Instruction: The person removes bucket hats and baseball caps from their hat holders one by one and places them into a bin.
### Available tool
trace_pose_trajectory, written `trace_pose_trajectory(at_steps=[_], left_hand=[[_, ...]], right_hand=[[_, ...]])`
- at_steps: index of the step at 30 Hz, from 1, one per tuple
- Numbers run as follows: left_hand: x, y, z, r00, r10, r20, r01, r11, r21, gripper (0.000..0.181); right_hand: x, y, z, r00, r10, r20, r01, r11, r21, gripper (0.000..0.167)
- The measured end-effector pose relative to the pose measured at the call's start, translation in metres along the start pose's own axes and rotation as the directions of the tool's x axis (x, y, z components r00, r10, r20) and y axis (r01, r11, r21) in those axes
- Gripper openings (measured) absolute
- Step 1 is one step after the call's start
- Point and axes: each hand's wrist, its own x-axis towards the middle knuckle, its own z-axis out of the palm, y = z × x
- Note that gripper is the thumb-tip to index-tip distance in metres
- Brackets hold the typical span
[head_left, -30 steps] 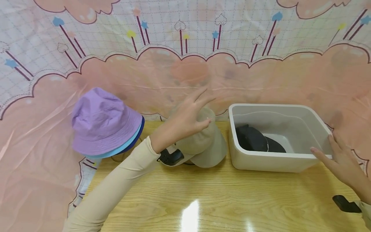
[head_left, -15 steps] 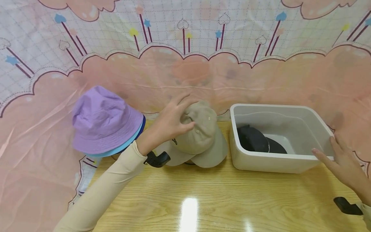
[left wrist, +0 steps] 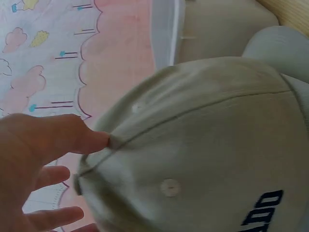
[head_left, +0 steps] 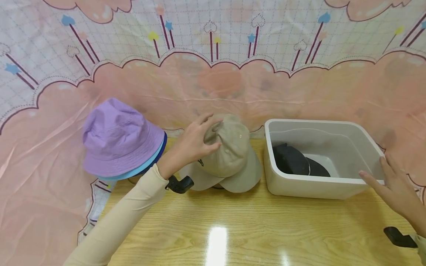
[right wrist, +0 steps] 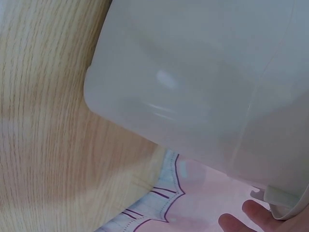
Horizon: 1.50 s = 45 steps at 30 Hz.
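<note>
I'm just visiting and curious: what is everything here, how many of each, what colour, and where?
Purple bucket hat: one, purple, left, top of a stack
Light blue brim: one, light blue, beneath the purple hat
Dark blue brim: one, dark blue, beneath the light blue one
Beige caps: two brims show, beige, centre
Bin: one, off-white, right
Black cap: one visible, black, inside the bin
Table: one, yellowish wood, underneath
Patterned cloth: pink and white, behind and left
Left hand: one, bare, touching the beige caps
Right hand: one, bare, at the bin's right end
Sleeves: two, cream, on the arms
Wrist devices: two, black, at the wrists
</note>
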Motion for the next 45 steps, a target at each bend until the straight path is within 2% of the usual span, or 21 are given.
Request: trace_pose_trajectory(at_steps=[4, 8, 14, 18, 25, 34, 45], left_hand=[[0.001, -0.002, 0.006, 1.000, -0.001, -0.012, 0.001, 1.000, 0.006, 0.055], [0.002, -0.002, 0.010, 0.998, 0.011, -0.065, -0.011, 1.000, 0.000, 0.048], [0.006, -0.003, 0.013, 0.982, 0.057, -0.180, -0.058, 0.998, 0.004, 0.038], [0.009, -0.007, 0.014, 0.974, 0.082, -0.212, -0.088, 0.996, -0.020, 0.034], [0.012, -0.013, 0.009, 0.968, 0.118, -0.221, -0.130, 0.991, -0.038, 0.029], [0.017, -0.016, -0.008, 0.965, 0.163, -0.206, -0.179, 0.982, -0.061, 0.028], [0.023, -0.020, -0.027, 0.977, 0.142, -0.162, -0.154, 0.986, -0.064, 0.030]], right_hand=[[0.000, -0.001, -0.001, 1.000, 0.001, -0.004, -0.001, 1.000, 0.004, 0.082], [-0.001, -0.001, -0.002, 1.000, 0.000, -0.007, 0.001, 1.000, 0.009, 0.082], [0.000, 0.000, -0.003, 1.000, -0.001, -0.021, 0.001, 1.000, -0.004, 0.082], [0.000, 0.001, -0.003, 1.000, 0.003, -0.009, -0.003, 1.000, -0.008, 0.083], [0.000, 0.002, -0.002, 1.000, -0.008, -0.008, 0.008, 1.000, 0.002, 0.082], [-0.001, 0.001, -0.001, 1.000, -0.002, -0.010, 0.002, 1.000, -0.006, 0.082], [0.001, 0.000, 0.000, 1.000, -0.003, -0.020, 0.003, 1.000, 0.006, 0.083]])
